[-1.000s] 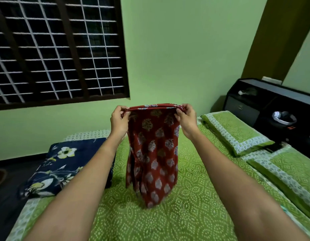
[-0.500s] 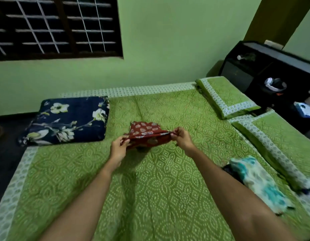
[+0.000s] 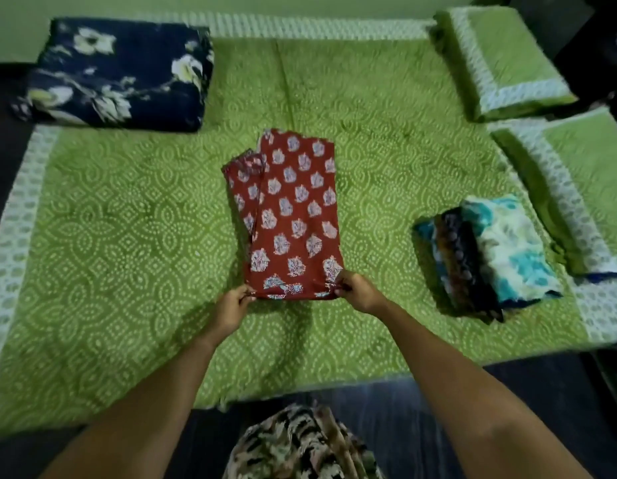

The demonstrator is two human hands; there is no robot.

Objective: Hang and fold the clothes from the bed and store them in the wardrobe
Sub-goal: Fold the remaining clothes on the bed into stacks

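Patterned clothing (image 3: 300, 444): showing at the bottom edge of the view, nearer than the red garment (image 3: 290, 216), worn by the person standing at the edge of the bed (image 3: 127, 254).
Left hand (image 3: 233, 305): pinching the near left corner of the red garment, fingers curling round the hem.
Right hand (image 3: 357, 292): pinching the near right corner of the same hem, fingers closing on the cloth.
Task's thing: the red garment is lying flat on the bed as one long panel running away from the hands. A narrower layer is peeking out along its left side and bunching at the far left corner.
Step in hand: by the look of the grip, the person is preparing to fold the near hem up toward the far end.
Doing it well: both corners should be rising together and travelling level, so the hem is landing square on the far edge. The stray left layer is asking to be tucked in first, or the fold is likely to come out lopsided. A flat palm smoothing the cloth afterwards would help.
Folded stack (image 3: 490, 257): sitting to the right of the red garment, well apart from it.
Green pillows (image 3: 504, 60): lying to the right of and beyond the red garment.
Navy floral bundle (image 3: 117, 74): resting beyond the red garment, to its left.
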